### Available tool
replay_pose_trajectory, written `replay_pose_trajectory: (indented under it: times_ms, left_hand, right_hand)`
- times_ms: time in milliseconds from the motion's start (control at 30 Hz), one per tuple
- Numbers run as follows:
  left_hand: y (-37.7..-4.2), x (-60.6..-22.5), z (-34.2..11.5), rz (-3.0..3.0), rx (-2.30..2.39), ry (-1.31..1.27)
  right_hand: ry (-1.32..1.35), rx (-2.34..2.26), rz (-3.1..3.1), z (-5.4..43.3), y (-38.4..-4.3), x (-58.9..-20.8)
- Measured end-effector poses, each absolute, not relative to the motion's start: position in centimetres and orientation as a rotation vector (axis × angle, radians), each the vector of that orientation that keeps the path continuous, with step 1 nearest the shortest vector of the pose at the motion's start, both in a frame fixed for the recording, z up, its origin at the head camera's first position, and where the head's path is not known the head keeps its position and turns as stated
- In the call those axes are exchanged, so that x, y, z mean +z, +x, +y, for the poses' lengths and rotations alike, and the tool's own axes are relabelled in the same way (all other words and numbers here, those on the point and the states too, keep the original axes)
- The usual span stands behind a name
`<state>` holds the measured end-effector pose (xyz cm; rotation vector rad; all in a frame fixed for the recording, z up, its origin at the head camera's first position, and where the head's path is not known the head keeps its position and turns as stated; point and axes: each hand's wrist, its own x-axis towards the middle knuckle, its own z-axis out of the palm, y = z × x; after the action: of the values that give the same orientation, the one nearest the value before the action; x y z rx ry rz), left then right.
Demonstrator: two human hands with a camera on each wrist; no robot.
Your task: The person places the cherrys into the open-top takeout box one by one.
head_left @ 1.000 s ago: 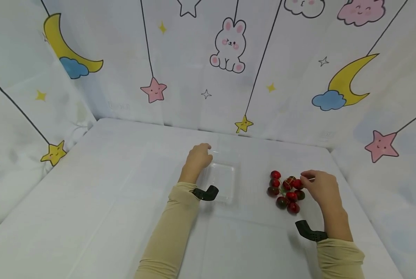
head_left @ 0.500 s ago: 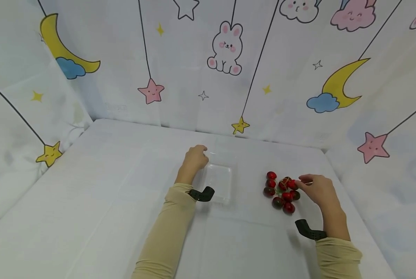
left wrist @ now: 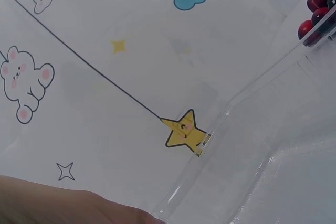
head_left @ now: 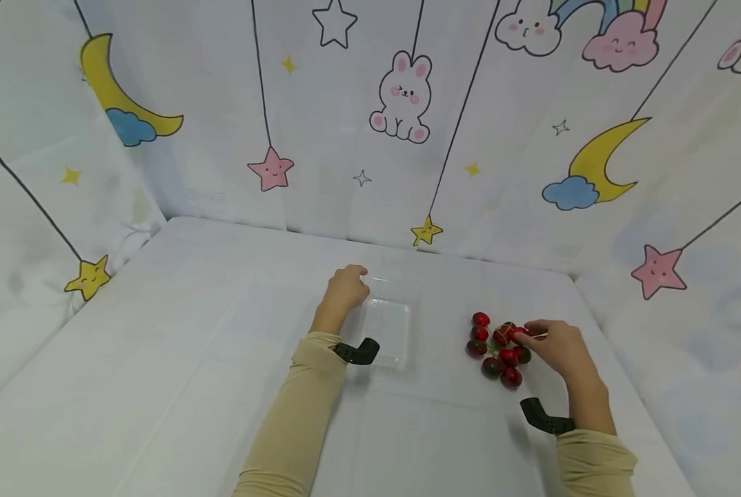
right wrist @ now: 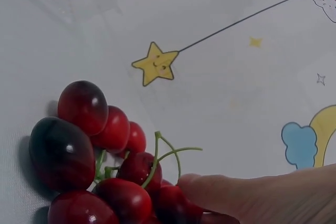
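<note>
A clear, shallow plastic box [head_left: 388, 335] lies on the white table, tilted in the left wrist view, where its rim [left wrist: 228, 111] runs diagonally. My left hand [head_left: 346, 286] grips the far left corner of this box; its fingertips are mostly hidden. To the right sits a clump of dark red cherries [head_left: 508, 357], some with green stems [right wrist: 178, 153]. At the clump's right side, my right hand [head_left: 557, 345] pinches a red cherry [right wrist: 170, 203]. The thumb shows against that fruit in the right wrist view, while the other fingertips are hidden.
A patterned white cloth wall [head_left: 321, 124] with moons, stars and rabbits rises behind the table [head_left: 221, 386]. More of the cloth closes in both sides. Black wrist-camera mounts [head_left: 358, 352] stick out from both wrists.
The head view has tilted up and shifted slightly. My right hand has come a little lower and closer onto the cherry clump. The left hand stays at the box corner.
</note>
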<state>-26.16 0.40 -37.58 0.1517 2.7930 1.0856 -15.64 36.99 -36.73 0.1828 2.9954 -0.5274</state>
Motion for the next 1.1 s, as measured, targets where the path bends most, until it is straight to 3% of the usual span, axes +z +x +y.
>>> replay_pose_trajectory:
  times_ms: [1100]
  left_hand:
    - [-26.77, -37.97, 0.09, 2.773, 1.084, 0.136]
  right_hand:
    - [0.225, -0.545, 2.986, 36.27, -15.91, -37.56]
